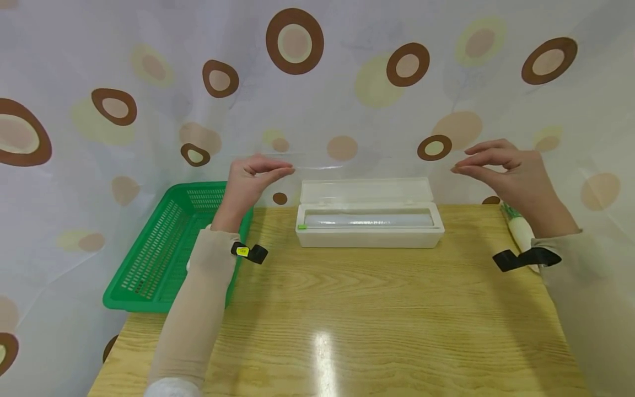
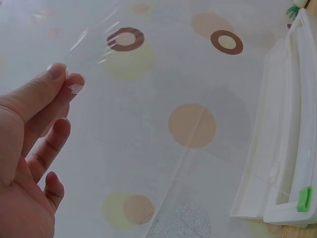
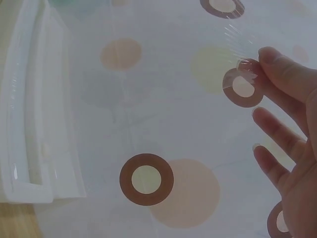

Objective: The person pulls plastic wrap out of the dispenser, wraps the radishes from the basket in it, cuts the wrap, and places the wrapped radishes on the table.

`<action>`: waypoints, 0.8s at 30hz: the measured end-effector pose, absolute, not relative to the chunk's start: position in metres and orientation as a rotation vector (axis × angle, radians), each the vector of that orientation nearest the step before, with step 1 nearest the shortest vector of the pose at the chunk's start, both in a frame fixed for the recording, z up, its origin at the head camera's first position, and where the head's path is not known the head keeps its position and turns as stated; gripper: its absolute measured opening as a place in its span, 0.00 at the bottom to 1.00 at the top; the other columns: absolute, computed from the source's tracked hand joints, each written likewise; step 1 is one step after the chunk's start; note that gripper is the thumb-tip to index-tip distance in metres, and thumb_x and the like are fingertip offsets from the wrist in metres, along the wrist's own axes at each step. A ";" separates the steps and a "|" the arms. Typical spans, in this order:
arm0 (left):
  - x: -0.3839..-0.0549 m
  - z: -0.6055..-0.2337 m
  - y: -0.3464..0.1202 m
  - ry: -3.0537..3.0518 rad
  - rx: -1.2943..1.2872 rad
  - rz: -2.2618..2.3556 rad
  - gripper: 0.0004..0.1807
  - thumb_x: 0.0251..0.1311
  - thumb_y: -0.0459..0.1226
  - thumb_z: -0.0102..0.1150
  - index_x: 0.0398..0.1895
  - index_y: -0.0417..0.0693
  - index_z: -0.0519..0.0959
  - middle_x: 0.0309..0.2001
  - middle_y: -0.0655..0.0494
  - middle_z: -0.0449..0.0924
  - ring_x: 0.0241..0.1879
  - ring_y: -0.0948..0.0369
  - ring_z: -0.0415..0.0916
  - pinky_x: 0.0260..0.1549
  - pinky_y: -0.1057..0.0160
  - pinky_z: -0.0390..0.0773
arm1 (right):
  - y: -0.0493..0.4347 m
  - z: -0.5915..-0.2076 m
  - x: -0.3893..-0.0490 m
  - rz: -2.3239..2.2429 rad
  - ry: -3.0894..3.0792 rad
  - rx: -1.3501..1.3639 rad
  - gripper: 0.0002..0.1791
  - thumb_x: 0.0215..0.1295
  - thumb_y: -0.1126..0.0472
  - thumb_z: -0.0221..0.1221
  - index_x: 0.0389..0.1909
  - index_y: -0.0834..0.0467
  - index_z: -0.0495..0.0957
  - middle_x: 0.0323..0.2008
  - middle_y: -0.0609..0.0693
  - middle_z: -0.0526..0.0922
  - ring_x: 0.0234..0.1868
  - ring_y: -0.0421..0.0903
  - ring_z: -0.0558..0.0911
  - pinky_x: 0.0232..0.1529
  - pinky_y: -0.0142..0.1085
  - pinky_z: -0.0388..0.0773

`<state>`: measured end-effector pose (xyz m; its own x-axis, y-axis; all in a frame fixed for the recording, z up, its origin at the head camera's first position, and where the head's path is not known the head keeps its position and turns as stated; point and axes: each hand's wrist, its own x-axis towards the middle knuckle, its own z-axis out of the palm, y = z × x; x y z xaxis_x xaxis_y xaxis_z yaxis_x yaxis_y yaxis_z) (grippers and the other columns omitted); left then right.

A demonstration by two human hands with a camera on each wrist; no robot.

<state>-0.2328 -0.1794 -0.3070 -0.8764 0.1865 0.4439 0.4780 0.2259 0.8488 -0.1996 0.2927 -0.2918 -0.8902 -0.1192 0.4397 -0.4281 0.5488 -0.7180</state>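
Clear plastic wrap (image 1: pixel 322 167) stretches in the air between my two hands, showing mostly as thin glints. My left hand (image 1: pixel 255 176) pinches one corner between thumb and index finger; in the left wrist view creases in the wrap (image 2: pixel 99 47) fan out from those fingertips. The opposite end is pinched by my right hand (image 1: pixel 511 171), its other fingers loosely bent. Beyond and below the hands, a white wrap dispenser box (image 1: pixel 369 238) lies on the table with its lid (image 1: pixel 367 191) raised. Inside it a roll of wrap (image 1: pixel 367 219) shows, and a small green slider (image 1: pixel 302 226) sits at its left end.
A green plastic basket (image 1: pixel 116 302) stands at the table's left, partly behind my left forearm. A white radish (image 1: pixel 521 234) with green leaves lies at the right edge, partly behind my right wrist. The wooden table (image 1: pixel 377 314) meets a patterned curtain (image 1: pixel 337 99) at the back.
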 end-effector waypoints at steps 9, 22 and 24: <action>-0.210 -0.310 -0.179 -2.232 -0.678 -1.642 0.06 0.65 0.32 0.70 0.41 0.38 0.91 0.34 0.64 0.85 0.41 0.61 0.79 0.43 0.64 0.77 | 0.292 -0.294 -0.178 1.312 -2.378 0.542 0.05 0.64 0.74 0.68 0.39 0.68 0.89 0.47 0.37 0.84 0.55 0.35 0.78 0.33 0.20 0.78; -0.179 -0.315 -0.180 -2.181 -0.777 -1.634 0.05 0.60 0.26 0.71 0.38 0.35 0.90 0.35 0.65 0.83 0.42 0.61 0.77 0.52 0.64 0.78 | 0.296 -0.301 -0.156 1.209 -2.367 0.625 0.09 0.60 0.81 0.67 0.37 0.68 0.89 0.46 0.37 0.84 0.55 0.36 0.78 0.44 0.17 0.74; -0.173 -0.319 -0.182 -2.179 -0.809 -1.623 0.04 0.59 0.25 0.72 0.37 0.34 0.90 0.36 0.66 0.83 0.43 0.62 0.77 0.51 0.66 0.77 | 0.296 -0.305 -0.150 1.182 -2.367 0.663 0.11 0.57 0.83 0.67 0.36 0.66 0.89 0.46 0.37 0.84 0.55 0.35 0.79 0.46 0.17 0.74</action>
